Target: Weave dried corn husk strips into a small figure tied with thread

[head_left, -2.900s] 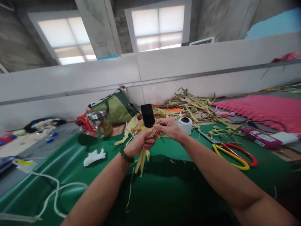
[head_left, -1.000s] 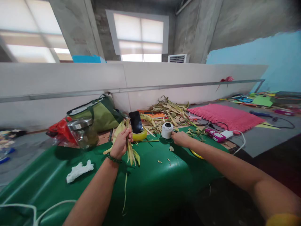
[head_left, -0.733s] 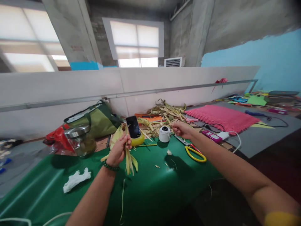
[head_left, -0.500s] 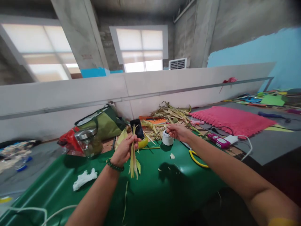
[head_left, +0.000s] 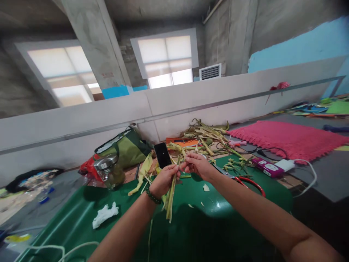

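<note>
Head view: I'm binding a husk bundle.
Left hand grips it; right hand pinches its top, probably thread; next, wrap tight.

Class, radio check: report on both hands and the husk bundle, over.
Left hand gripping husk bundle above green mat. Right hand pinching its top. Phone just behind; nothing between the hands.

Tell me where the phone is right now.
The phone stands propped upright at the back of the green mat, just beyond the left hand holding the husk strips, between the glass jar and the husk pile.
</note>
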`<state>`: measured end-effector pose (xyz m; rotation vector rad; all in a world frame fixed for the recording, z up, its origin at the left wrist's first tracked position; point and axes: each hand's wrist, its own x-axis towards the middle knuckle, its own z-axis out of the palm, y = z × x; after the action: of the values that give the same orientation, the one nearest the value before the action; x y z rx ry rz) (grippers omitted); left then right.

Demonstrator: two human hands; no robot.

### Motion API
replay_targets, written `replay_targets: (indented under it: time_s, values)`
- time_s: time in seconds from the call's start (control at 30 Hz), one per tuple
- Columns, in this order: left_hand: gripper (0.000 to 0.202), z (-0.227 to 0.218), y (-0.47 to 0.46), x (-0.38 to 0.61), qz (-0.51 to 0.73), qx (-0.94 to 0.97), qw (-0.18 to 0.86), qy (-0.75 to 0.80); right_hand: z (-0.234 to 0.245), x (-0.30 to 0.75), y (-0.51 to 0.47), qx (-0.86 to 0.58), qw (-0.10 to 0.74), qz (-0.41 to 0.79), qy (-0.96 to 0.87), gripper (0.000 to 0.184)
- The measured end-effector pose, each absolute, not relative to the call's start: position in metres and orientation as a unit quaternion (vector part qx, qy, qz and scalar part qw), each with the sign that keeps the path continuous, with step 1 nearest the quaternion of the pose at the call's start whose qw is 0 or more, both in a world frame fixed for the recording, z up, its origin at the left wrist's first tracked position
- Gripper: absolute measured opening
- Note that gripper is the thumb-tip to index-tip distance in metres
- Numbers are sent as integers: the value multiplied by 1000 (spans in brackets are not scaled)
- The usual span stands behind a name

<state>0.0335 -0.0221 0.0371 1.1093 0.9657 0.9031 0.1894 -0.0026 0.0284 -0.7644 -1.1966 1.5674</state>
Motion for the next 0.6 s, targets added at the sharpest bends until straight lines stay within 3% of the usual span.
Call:
replay_targets:
  time_s: [0.07,0.17,0.23,0.27,0.33,0.43,0.5,0.6]
  values:
    - [29,41,-25,27,381,499,642,439,29,200,-7,-378,467,573,-557,13]
    - [34,48,-29,17,369,514,630,451,35,217,-17,-471,501,302,-661,12]
    - [35,52,-30,13,354,527,626,453,37,220,-24,-465,521,154,-699,16]
    - [36,54,-31,12,343,537,624,453,37,218,-26,-445,512,134,-722,19]
    - [36,56,-33,12,325,566,611,447,32,208,-27,-387,461,191,-775,26]
    - [36,60,-36,11,311,640,555,432,18,190,-22,-299,386,372,-789,38]
    - [33,63,-38,9,305,695,486,434,9,185,-21,-279,378,438,-766,37]
    - [31,65,-42,4,290,746,386,458,5,191,-28,-321,418,340,-779,29]
